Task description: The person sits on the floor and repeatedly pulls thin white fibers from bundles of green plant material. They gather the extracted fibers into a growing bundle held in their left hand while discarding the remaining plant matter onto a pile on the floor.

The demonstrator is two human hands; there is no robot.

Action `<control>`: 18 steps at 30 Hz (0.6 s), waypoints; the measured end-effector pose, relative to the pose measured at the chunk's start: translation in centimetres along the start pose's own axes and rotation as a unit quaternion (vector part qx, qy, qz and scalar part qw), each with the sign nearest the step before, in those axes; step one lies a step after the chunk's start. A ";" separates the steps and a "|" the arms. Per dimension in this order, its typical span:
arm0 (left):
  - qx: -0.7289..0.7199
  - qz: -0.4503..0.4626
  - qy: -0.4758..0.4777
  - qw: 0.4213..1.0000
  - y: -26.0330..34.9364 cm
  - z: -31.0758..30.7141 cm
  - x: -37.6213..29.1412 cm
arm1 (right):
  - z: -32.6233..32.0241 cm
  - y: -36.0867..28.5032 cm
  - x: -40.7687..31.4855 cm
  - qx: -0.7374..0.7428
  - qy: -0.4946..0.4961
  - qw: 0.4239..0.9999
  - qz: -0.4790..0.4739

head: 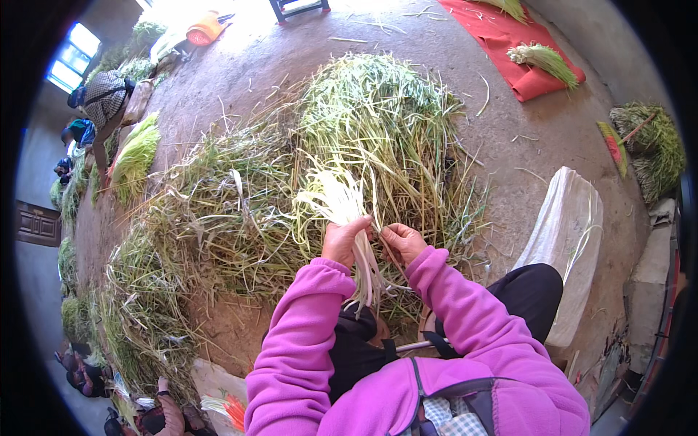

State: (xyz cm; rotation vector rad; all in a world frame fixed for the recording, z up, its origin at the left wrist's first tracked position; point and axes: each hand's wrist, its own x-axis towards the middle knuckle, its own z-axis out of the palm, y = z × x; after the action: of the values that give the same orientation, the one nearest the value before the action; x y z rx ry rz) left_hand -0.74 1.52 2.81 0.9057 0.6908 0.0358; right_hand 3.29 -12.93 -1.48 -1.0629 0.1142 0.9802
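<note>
My left hand [342, 241] is closed around a bunch of pale yellow-white leafy stalks [341, 199], which look like blanched chives. Their leafy tops fan out over the heap in front, and the pale lower ends hang down between my forearms. Just to the right, my right hand [404, 243] pinches a thin strand [377, 204] between thumb and forefinger. Whether that strand is still joined to the bunch cannot be told. Beneath and beyond both hands lies a large heap of green and dried leaves [376, 109].
A white woven sack [561, 229] lies by my right knee. Red cloth [501, 46] at the far right bears a tied bunch [542, 61]. An orange watering can [206, 28] lies at the back. Other people, one in a checked top [104, 98], are on the left among more heaps.
</note>
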 end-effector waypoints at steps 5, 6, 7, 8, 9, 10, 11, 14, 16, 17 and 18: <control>0.002 0.018 0.008 1.000 -0.3 -0.2 0.2 | 0.1 0.1 -0.2 0.008 0.035 0.999 -0.025; 0.003 0.016 0.010 1.000 -0.2 -0.1 0.1 | 0.0 0.0 -0.2 0.009 0.040 0.999 -0.034; 0.003 0.014 0.012 1.000 0.1 0.1 -0.1 | 0.0 0.0 -0.3 -0.002 0.039 0.998 -0.041; 0.004 0.012 0.014 1.000 0.2 0.2 -0.2 | -0.1 0.0 -0.3 -0.013 0.039 0.998 -0.049; 0.002 0.016 0.017 1.000 0.2 0.2 -0.2 | -0.1 -0.1 -0.4 -0.023 0.038 0.997 -0.056; 0.001 0.019 0.019 1.000 0.1 0.1 -0.1 | -0.1 -0.1 -0.5 -0.032 0.039 0.997 -0.066; 0.000 0.022 0.022 1.000 0.0 0.0 0.0 | -0.1 0.0 -0.6 -0.030 0.042 0.995 -0.084; 0.005 0.032 0.051 0.998 -0.1 -0.4 0.5 | -0.4 -0.1 -0.8 -0.018 0.050 0.990 -0.128; 0.012 0.020 0.063 0.998 0.6 -0.4 0.3 | -0.7 -0.9 -1.1 -0.005 0.057 0.988 -0.143; 0.015 0.014 0.069 0.997 0.8 -0.4 0.2 | -0.9 -1.5 -1.4 0.002 0.061 0.987 -0.151; -0.041 0.042 0.106 0.993 0.6 -0.2 0.4 | -1.1 -2.2 -1.7 -0.024 0.088 0.984 -0.152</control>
State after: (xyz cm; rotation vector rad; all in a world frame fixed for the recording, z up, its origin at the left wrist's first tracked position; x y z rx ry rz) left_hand -0.39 2.18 2.97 0.8590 0.8413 0.2368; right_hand 4.24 -15.10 0.30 -1.1707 0.0701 0.6154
